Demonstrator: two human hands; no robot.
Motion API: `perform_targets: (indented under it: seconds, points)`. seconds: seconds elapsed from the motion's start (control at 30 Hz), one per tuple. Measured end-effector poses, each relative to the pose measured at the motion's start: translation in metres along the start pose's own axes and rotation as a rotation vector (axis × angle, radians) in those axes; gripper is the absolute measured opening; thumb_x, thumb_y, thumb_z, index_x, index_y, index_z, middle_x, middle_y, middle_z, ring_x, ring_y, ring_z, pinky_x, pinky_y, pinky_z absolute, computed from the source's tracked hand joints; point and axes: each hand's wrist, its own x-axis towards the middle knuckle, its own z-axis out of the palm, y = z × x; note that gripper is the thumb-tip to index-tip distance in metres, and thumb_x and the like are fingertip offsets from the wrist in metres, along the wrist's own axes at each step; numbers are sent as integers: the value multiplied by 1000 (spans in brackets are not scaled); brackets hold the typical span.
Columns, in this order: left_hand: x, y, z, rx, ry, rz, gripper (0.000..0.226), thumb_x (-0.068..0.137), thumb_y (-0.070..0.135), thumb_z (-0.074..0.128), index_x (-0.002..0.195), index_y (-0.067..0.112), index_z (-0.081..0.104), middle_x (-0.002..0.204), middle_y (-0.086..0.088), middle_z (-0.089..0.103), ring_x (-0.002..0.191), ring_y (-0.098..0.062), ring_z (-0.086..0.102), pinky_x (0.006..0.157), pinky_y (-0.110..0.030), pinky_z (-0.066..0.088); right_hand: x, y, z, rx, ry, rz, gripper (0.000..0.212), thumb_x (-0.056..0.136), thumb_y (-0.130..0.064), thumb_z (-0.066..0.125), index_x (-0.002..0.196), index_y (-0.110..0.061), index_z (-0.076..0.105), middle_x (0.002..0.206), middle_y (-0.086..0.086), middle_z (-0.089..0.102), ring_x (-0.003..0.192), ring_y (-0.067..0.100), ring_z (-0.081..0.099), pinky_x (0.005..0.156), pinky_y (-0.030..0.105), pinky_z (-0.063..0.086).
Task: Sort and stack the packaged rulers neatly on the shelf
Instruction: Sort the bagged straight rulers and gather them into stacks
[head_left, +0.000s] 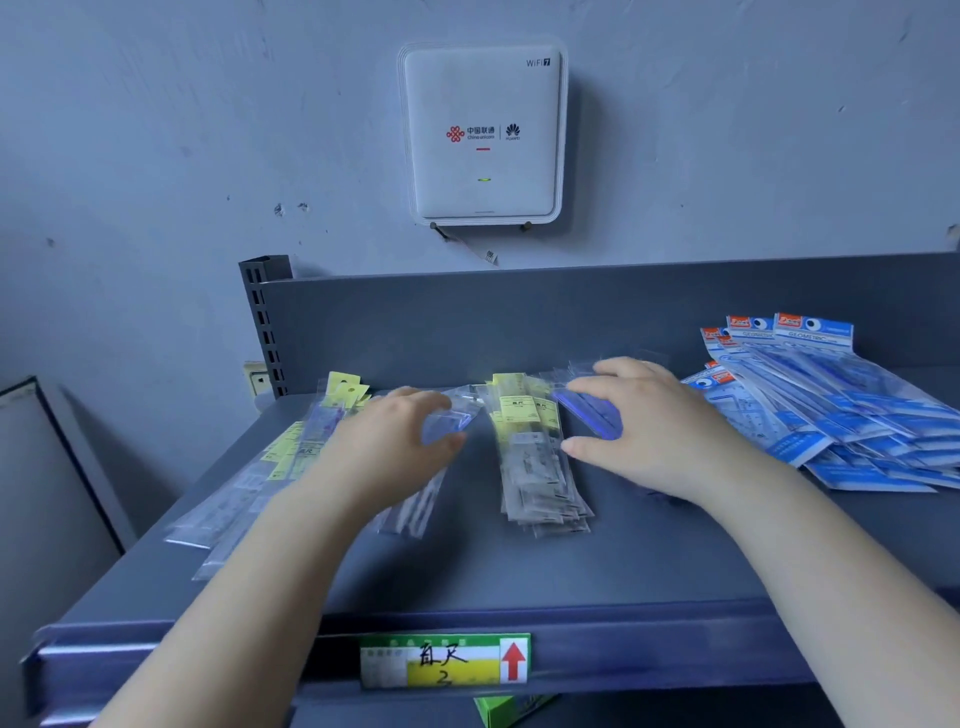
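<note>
Packaged rulers in clear sleeves lie on a grey shelf (519, 577). A neat stack with yellow labels (535, 457) sits in the middle. A looser pile with yellow labels (270, 467) spreads at the left. My left hand (395, 447) pinches a clear packet with a blue ruler (452, 421) between thumb and fingers, over some clear packets below it. My right hand (649, 421) rests on blue rulers (592, 413) just right of the middle stack, thumb and fingers closed around them. Both hands are blurred.
A fanned heap of blue geometry-set packets (831, 405) fills the shelf's right end. A white router (483, 130) hangs on the wall above the shelf's back panel (467, 322). A green and yellow price label (444, 662) is on the front lip.
</note>
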Motion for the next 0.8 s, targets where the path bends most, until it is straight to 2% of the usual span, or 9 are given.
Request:
perform_targets:
  seconds: [0.13,0.27,0.37,0.43,0.5,0.53,0.6,0.7,0.8]
  points:
    - [-7,-22,-7,113,-139,-128,51,89,48,52,133,23,46,137,1,49,123,-20,46,97,-30,40,4,-40,10,50,-67,-153,53,85,-47,58,135,-36,45,144,-10,36,135,13,30,110,33,29]
    - [-13,-41,-9,131,-201,-219,51,85,48,57,125,16,51,120,-6,58,107,-26,55,87,-31,45,6,-80,25,128,-133,-224,53,86,-45,59,135,-30,46,139,-7,43,129,13,38,102,28,35]
    - [-16,-54,-9,145,-196,-222,55,83,48,62,127,18,50,118,-5,59,108,-25,55,90,-32,46,11,-104,36,142,-187,-177,53,83,-49,60,129,-24,51,132,-3,53,122,18,47,97,30,42]
    - [-15,-61,-10,94,-141,-230,56,83,39,66,131,17,49,121,-5,59,112,-24,54,91,-29,45,15,-118,44,108,-223,-110,49,82,-53,60,116,-18,55,119,-1,58,110,21,53,83,30,47]
    - [-12,-66,-11,46,-95,-234,51,80,28,68,127,15,52,115,-5,63,107,-24,57,85,-26,45,18,-128,51,14,-265,-42,46,81,-58,57,92,-14,51,103,5,56,101,25,55,66,29,41]
    - [-10,-69,-11,24,-83,-241,48,79,23,68,124,14,54,111,-5,64,102,-24,58,81,-25,45,20,-132,54,-29,-285,-18,48,80,-60,55,88,-14,47,100,8,55,102,28,55,65,28,37]
    - [-7,-73,-11,-23,-62,-264,42,77,16,68,118,14,57,108,-4,63,92,-24,59,69,-24,45,25,-135,58,-39,-321,21,49,80,-60,57,91,-14,44,100,8,54,107,30,52,67,27,34]
    - [-4,-80,-10,-95,-17,-288,39,76,8,63,115,14,58,101,-5,63,80,-23,56,53,-21,40,33,-138,58,66,-360,98,46,77,-49,66,88,-14,39,97,3,53,97,26,48,59,28,34]
    - [-4,-90,-13,-201,32,-310,38,83,6,56,120,11,57,104,-11,64,86,-30,61,64,-23,41,41,-142,58,122,-372,145,37,76,-32,71,93,-13,44,94,1,57,83,20,51,56,27,37]
